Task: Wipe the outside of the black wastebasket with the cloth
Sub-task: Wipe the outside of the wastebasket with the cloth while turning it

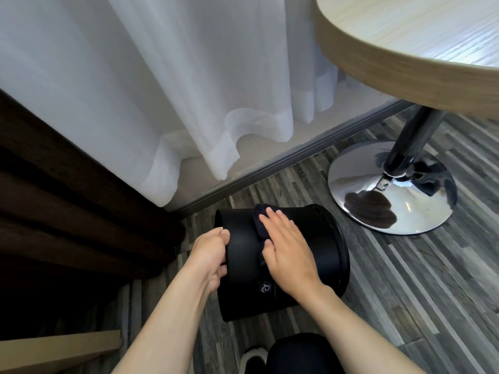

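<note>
The black wastebasket (243,279) lies on its side on the striped wood floor, its rim toward the right. A small pale logo shows on its side. My left hand (209,255) grips the basket's left end at the base. My right hand (287,249) lies flat on top of the basket, fingers extended, pressing a dark cloth (259,220) against the curved wall. Only the cloth's far edge and a strip by my thumb show; the rest is hidden under my palm.
A round wooden table (399,60) stands at the right on a dark pole with a chrome disc base (391,190), close to the basket's rim. White sheer curtains (135,90) hang behind, a dark brown drape (67,211) at the left. My knee (299,354) is below.
</note>
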